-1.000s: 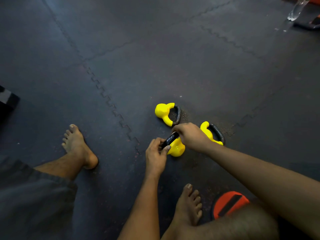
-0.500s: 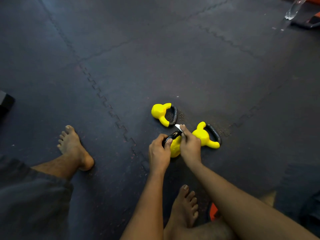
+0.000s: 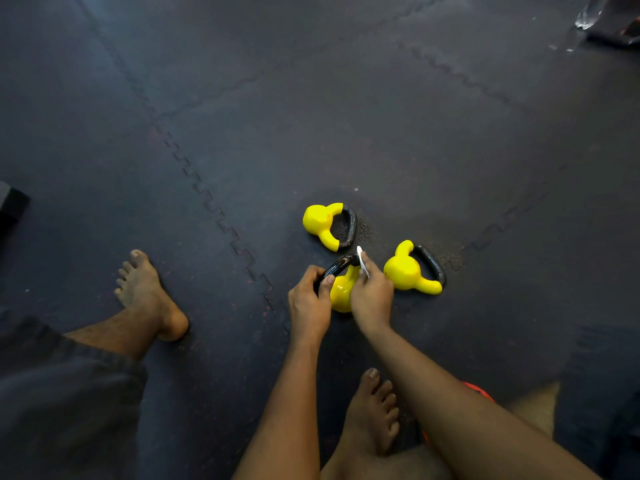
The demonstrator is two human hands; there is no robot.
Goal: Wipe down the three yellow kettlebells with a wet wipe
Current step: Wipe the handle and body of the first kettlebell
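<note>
A person sits on a floor of dark interlocking rubber mats [image 3: 346, 98] with three small yellow kettlebells in front of them, each with a black loop handle.

The nearest yellow kettlebell [image 3: 341, 292] sits between the two hands, its handle pointing toward 11 o'clock. The left hand [image 3: 310, 303] has its fingers curled round the near end of that handle and its thumb pressed on top. The right hand [image 3: 372, 299] pinches a small white wet wipe [image 3: 361, 259] in its fingertips, and the wipe touches the far end of the same handle.

The second yellow kettlebell [image 3: 322, 221] lies on its side on the floor at 12 o'clock from the held one, close by but apart, with its handle to the right. The third yellow kettlebell [image 3: 407, 270] lies at 3 o'clock, just beside the right hand, with its handle toward 2 o'clock.

The bare left foot [image 3: 149, 292] rests at 9 o'clock, and the bare right foot [image 3: 374, 410] at 6 o'clock. An orange object [image 3: 478, 391] shows behind the right forearm. A clear plastic bottle [image 3: 588, 12] lies far off at 1 o'clock.
</note>
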